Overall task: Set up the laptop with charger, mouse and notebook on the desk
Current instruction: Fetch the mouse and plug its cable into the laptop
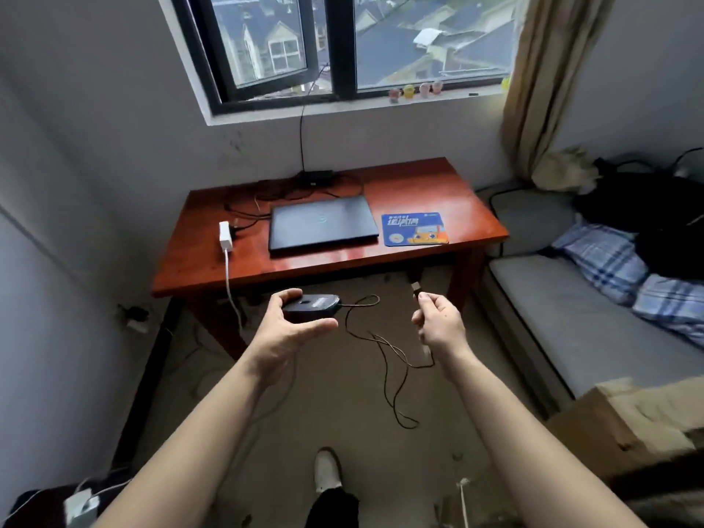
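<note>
A closed dark laptop (323, 225) lies in the middle of the red-brown desk (415, 184). To its right lies a blue mouse pad (414, 229). My left hand (295, 328) holds a black wired mouse (314, 304) in the air in front of the desk. My right hand (440, 322) pinches the mouse cable just below its USB plug (415, 288). The thin black cable (384, 352) hangs in loops between both hands. A white charger (225, 235) sits on a power strip left of the laptop. No notebook is in view.
Black cables and a black box (316, 177) lie at the desk's back edge under the window. A bed (594, 318) with checked bedding stands to the right. A cardboard box (632, 424) is at lower right. My foot (327, 470) is on the floor.
</note>
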Action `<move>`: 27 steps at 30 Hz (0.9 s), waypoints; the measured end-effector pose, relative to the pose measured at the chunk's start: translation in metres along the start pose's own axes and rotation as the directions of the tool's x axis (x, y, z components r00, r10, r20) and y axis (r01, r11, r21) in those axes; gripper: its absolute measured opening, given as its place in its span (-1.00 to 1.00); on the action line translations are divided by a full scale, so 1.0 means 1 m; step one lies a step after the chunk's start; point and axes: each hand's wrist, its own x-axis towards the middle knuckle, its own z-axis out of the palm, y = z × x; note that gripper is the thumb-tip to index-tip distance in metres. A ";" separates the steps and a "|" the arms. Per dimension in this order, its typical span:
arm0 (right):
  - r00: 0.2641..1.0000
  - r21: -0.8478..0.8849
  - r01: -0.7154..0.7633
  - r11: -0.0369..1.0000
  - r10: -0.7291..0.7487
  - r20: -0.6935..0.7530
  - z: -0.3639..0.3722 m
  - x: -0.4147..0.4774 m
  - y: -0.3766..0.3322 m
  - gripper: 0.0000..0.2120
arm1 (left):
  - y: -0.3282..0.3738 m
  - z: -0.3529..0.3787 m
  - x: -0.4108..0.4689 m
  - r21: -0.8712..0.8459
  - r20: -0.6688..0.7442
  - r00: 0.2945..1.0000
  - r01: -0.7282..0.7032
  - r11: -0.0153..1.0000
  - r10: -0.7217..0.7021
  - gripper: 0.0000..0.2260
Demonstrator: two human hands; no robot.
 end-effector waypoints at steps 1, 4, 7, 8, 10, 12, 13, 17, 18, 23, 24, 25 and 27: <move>1.000 -0.015 0.005 1.000 -0.005 -0.026 0.008 0.028 -0.007 -0.83 | 0.002 0.000 0.034 0.043 0.008 1.000 -0.030 0.999 0.030 -0.12; 0.994 -0.021 0.020 1.000 -0.022 -0.104 0.024 0.100 -0.029 -0.83 | 0.017 0.004 0.124 0.113 0.035 0.995 -0.102 0.988 0.098 -0.26; 0.974 0.011 0.057 0.998 -0.054 -0.219 0.031 0.166 -0.063 -0.82 | 0.046 0.016 0.206 0.032 0.058 0.995 -0.082 0.996 0.081 -0.36; 0.962 0.016 0.091 0.996 -0.084 -0.259 0.031 0.192 -0.078 -0.82 | 0.059 0.022 0.237 0.013 0.054 0.995 -0.079 0.997 0.078 -0.37; 0.929 -0.025 0.161 0.987 -0.160 -0.334 0.027 0.227 -0.107 -0.83 | 0.081 0.034 0.283 -0.044 0.057 0.995 -0.078 0.996 0.080 -0.39; 0.877 -0.096 0.238 0.966 -0.256 -0.405 0.023 0.257 -0.134 -0.83 | 0.094 0.046 0.326 -0.123 0.097 0.994 -0.044 0.991 0.056 -0.42; 0.842 -0.141 0.270 0.953 -0.305 -0.445 0.021 0.271 -0.146 -0.83 | 0.097 0.052 0.344 -0.137 0.126 0.991 -0.030 0.990 0.047 -0.43; 0.695 -0.404 0.336 0.851 -0.514 -0.503 0.003 0.340 -0.193 -0.77 | 0.098 0.086 0.412 -0.063 0.193 0.981 -0.012 0.998 0.024 -0.46; 0.662 -0.467 0.339 0.817 -0.560 -0.498 -0.001 0.355 -0.204 -0.74 | 0.099 0.094 0.423 -0.032 0.196 0.980 -0.016 0.999 0.022 -0.48; 0.583 -0.579 0.456 0.676 -0.718 -0.380 -0.009 0.445 -0.252 -0.71 | 0.114 0.136 0.485 0.062 0.176 0.984 -0.003 0.998 -0.008 -0.55; 0.580 -0.558 0.500 0.662 -0.735 -0.352 -0.010 0.462 -0.259 -0.71 | 0.120 0.143 0.496 0.074 0.165 0.986 -0.005 0.997 -0.008 -0.56; 0.575 -0.541 0.536 0.648 -0.750 -0.328 -0.012 0.480 -0.265 -0.71 | 0.126 0.153 0.509 0.087 0.146 0.989 -0.011 0.996 -0.002 -0.57; 0.568 -0.518 0.579 0.630 -0.767 -0.298 -0.018 0.518 -0.280 -0.70 | 0.140 0.176 0.537 0.081 0.096 0.995 -0.006 0.997 -0.001 -0.62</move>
